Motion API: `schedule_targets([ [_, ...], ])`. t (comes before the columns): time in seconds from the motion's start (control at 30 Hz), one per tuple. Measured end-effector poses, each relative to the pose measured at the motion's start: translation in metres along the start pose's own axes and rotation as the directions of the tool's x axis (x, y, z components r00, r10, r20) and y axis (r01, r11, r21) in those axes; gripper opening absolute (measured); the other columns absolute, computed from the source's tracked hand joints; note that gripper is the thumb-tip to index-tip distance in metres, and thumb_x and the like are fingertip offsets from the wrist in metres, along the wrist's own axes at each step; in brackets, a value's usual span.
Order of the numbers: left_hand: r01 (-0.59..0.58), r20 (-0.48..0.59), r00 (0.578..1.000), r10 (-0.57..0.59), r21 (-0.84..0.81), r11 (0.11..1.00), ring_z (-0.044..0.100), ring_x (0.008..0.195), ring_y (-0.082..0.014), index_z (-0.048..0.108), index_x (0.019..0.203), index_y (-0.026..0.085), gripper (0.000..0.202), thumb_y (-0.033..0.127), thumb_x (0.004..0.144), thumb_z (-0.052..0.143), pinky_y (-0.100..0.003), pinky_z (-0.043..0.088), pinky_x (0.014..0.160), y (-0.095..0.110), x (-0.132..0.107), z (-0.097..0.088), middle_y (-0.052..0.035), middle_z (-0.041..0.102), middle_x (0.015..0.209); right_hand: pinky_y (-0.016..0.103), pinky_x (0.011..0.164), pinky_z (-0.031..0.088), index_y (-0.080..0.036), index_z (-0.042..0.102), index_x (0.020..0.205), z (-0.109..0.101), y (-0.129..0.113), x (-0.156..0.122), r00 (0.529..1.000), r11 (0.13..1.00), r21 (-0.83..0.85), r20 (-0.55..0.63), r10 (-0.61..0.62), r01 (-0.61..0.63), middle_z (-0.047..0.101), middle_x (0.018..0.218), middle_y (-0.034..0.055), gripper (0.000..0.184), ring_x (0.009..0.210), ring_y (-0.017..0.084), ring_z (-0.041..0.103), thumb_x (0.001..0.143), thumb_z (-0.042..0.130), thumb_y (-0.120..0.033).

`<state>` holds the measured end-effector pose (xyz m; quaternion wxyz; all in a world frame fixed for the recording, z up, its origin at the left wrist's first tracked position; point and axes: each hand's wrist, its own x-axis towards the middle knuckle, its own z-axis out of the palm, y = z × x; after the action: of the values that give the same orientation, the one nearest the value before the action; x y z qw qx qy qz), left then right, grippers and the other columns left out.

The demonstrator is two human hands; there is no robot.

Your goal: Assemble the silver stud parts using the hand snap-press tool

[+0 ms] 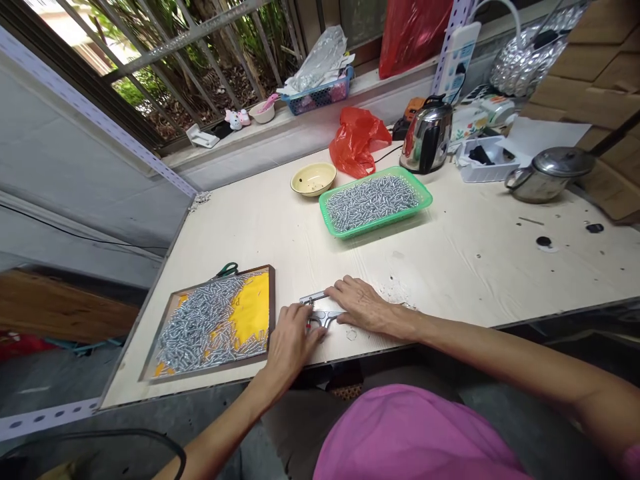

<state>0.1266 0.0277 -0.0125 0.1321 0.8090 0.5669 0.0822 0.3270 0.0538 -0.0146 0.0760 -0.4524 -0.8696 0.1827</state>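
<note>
A grey metal tool (327,316) with a curved, clamp-like part lies flat near the table's front edge, its exact kind unclear. Behind that part runs a straight metal bar (313,297). My left hand (290,337) grips the tool's left end with bent fingers, beside a small red spot. My right hand (363,305) comes from the other side, fingertips on the bar's right end and thumb at the lower part. Whatever tiny piece may sit between the fingers is hidden. Left of my left hand is a shallow framed tray (271,300) holding many small silvery spring-like pieces (200,327) on a yellow sheet.
A green basket (345,233) full of similar silvery pieces stands behind my hands. Around it are a cream bowl (313,180), a red plastic bag (356,140), and a steel kettle (427,137). Dark-handled scissors (228,269) lie behind the tray; a lidded pot (550,175) stands right.
</note>
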Motion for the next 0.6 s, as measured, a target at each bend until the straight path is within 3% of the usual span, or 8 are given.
schedule_targets([
  [0.07,-0.171,0.014,0.985,0.170,0.035,0.985,0.045,0.121,-0.0300,0.050,0.123,0.017,0.049,0.028,0.077,0.063,-0.047,0.041,0.099,0.002,0.010,0.006,-0.0123,0.053,0.129,0.036,0.083,0.040,-0.014,0.053,0.113,0.001,0.001,-0.001,1.000,1.000,0.016,-0.005,-0.004,0.004,0.057,0.107,0.0105,0.043,0.099,0.024,0.048,0.078,0.071,-0.030],
  [0.13,-0.267,0.069,0.962,0.263,0.048,0.963,0.042,0.124,-0.0292,0.044,0.129,0.015,0.057,0.024,0.076,0.063,-0.045,0.039,0.102,0.003,0.020,0.010,-0.0139,0.048,0.134,0.037,0.085,0.041,-0.012,0.048,0.121,0.002,0.003,-0.003,1.000,0.999,0.046,-0.005,-0.021,0.021,0.057,0.109,0.0117,0.054,0.101,0.025,0.048,0.076,0.072,-0.031],
  [0.27,-0.288,0.198,0.945,0.261,0.124,0.949,0.049,0.111,-0.0292,0.041,0.131,0.010,0.063,0.026,0.074,0.064,-0.044,0.044,0.095,0.003,0.034,0.010,-0.0161,0.053,0.124,0.040,0.086,0.042,-0.007,0.038,0.132,-0.001,0.010,-0.009,1.000,0.999,0.034,-0.001,0.021,-0.021,0.053,0.117,0.0165,0.080,0.107,0.029,0.045,0.067,0.078,-0.032],
  [0.4,-0.293,0.233,0.941,0.246,0.195,0.936,0.049,0.103,-0.0294,0.038,0.134,0.012,0.072,0.039,0.074,0.067,-0.043,0.045,0.088,0.006,0.042,0.007,-0.0139,0.055,0.116,0.040,0.084,0.043,-0.007,0.052,0.116,-0.009,0.010,-0.010,0.996,0.996,-0.060,0.058,0.073,-0.069,0.055,0.112,0.0159,0.060,0.103,0.029,0.047,0.069,0.076,-0.035],
  [0.6,-0.292,0.283,0.932,0.226,0.219,0.931,0.051,0.096,-0.0244,0.053,0.116,0.020,0.045,0.042,0.079,0.064,-0.035,0.046,0.077,0.013,0.044,0.004,-0.0066,0.059,0.102,0.034,0.080,0.040,-0.011,0.059,0.099,-0.015,0.004,-0.009,0.993,0.994,-0.103,0.110,0.038,-0.027,0.057,0.103,0.0129,0.022,0.100,0.025,0.049,0.082,0.064,-0.025],
])
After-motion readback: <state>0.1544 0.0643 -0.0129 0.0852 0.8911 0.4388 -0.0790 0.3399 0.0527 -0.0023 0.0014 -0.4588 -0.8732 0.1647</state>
